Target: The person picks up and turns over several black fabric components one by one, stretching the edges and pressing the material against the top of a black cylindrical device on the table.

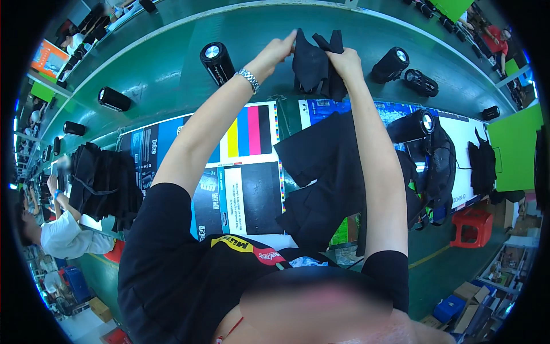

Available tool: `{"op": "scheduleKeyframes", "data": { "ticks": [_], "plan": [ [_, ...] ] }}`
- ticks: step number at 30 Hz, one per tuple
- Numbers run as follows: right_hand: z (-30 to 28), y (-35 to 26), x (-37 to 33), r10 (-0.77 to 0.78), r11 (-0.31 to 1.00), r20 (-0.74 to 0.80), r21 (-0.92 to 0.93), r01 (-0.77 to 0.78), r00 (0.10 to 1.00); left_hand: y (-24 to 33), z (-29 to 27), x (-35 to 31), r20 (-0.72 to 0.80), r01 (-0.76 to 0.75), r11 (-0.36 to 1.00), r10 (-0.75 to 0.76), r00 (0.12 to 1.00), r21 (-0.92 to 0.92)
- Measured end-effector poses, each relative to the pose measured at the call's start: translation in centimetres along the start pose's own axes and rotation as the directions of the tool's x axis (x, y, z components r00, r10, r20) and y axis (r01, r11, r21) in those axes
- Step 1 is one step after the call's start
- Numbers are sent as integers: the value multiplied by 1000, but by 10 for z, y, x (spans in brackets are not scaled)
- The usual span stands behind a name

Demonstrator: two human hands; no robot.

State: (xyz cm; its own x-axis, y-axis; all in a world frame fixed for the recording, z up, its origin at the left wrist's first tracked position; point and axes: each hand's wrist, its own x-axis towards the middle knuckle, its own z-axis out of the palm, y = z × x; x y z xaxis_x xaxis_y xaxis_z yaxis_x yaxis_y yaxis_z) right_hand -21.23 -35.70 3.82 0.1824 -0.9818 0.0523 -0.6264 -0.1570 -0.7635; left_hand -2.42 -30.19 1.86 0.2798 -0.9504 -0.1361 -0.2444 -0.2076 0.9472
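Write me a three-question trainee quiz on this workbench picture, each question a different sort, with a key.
1. True or false: both hands, the left hand and the right hand, grip the black cloth pouch.
2. Multiple choice: what does the left wrist wear? A) a metal watch band B) a red glove C) a rubber ring
3. Fill in: the black cylinder speaker just left of the left hand stands on the ____ belt.

Key: 1 true; 2 A, the metal watch band; 3 green.
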Motion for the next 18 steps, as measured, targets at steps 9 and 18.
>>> {"op": "scheduleKeyframes", "data": {
  "ticks": [9,18],
  "plan": [
    [-1,49,10,144,984,10,106,-145,989,15,69,0,131,163,735,-101,986,-658],
    [21,56,-7,113,978,7,-180,-110,994,-94,78,56,-182,-516,722,646,741,461]
  ]
}}
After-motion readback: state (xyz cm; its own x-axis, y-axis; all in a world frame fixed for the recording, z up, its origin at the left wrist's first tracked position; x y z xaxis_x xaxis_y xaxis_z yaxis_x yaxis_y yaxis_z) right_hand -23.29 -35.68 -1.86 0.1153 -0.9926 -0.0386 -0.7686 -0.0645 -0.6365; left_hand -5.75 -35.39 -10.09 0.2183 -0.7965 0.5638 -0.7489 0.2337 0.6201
